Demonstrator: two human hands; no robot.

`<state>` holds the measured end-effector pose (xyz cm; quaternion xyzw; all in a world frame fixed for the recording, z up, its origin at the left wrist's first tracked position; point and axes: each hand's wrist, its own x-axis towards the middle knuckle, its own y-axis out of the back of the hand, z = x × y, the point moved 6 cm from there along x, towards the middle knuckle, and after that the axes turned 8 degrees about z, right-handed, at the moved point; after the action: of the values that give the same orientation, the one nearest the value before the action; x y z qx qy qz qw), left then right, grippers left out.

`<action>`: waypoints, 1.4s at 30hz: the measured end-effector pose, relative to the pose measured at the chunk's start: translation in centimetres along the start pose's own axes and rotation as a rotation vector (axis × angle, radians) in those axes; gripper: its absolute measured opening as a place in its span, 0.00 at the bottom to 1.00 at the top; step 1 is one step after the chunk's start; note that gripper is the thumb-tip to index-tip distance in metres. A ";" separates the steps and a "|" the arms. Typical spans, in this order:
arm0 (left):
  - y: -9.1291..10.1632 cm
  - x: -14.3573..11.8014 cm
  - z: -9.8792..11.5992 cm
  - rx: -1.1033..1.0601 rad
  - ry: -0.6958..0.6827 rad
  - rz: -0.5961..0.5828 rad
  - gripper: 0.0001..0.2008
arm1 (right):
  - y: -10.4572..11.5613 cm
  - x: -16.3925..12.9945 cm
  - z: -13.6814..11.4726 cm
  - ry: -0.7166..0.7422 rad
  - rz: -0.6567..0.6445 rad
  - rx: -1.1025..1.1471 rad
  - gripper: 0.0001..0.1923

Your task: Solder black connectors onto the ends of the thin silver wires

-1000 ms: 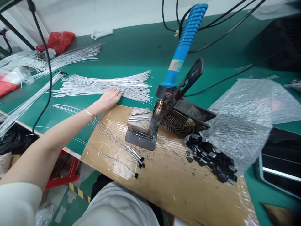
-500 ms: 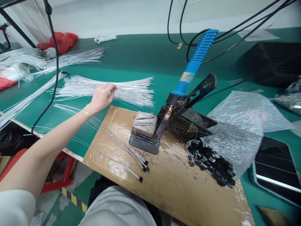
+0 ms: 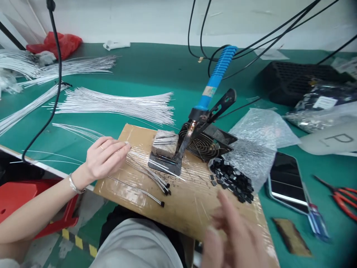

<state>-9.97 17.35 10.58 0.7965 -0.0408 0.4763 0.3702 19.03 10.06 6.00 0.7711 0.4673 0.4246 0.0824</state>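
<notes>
My left hand (image 3: 107, 157) is over the left edge of the cardboard, closed in a pinch on a thin white wire (image 3: 175, 176). The wire runs right from its fingertips, past the soldering iron stand. Beneath and beside that hand lie several white wires with black end pieces (image 3: 166, 190). My right hand (image 3: 237, 234) is blurred at the lower right, over the cardboard. Its thumb and forefinger are apart, with nothing visible between them. Ahead of it is a heap of small black pieces (image 3: 232, 180). A blue-handled soldering iron (image 3: 213, 82) leans in its stand.
A thick bundle of white wires (image 3: 114, 104) lies on the green mat behind the cardboard (image 3: 192, 212). A grey block (image 3: 165, 144) and a black fan (image 3: 205, 143) stand beside the iron. At right are a bubble-wrap bag (image 3: 251, 137), a phone (image 3: 287, 182) and red-handled pliers (image 3: 344, 201).
My left hand has come from the wire bundle toward me, over the cardboard, with a wire in its fingers. My right hand has entered at the lower right. The view has shifted rightward.
</notes>
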 end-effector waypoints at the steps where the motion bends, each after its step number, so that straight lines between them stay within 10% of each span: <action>1: 0.0 0.0 0.6 -0.011 0.004 -0.016 0.16 | -0.9 0.1 -1.5 0.049 0.000 0.016 0.31; 13: -1.5 0.2 3.4 -0.095 -0.042 -0.011 0.10 | -4.1 -1.1 -3.6 0.294 -0.100 0.067 0.35; 19: -1.5 0.5 4.2 -0.064 -0.085 -0.036 0.09 | -4.1 0.9 -1.1 -0.105 -0.148 0.377 0.15; 26: -1.3 0.2 5.3 -0.118 -0.105 -0.077 0.08 | -5.7 1.9 -0.9 -0.289 -0.346 0.564 0.19; 34: -3.3 1.2 8.3 -0.770 0.619 -0.431 0.08 | -6.1 1.7 -2.0 0.035 -0.342 0.536 0.11; 42: -6.1 -1.5 9.6 -1.042 1.240 -0.536 0.09 | -6.1 -0.1 2.1 -0.382 -0.233 0.592 0.19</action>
<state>-1.22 15.28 3.40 0.1022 0.1452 0.6428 0.7451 16.58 13.96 1.39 0.7684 0.6308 0.1071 -0.0107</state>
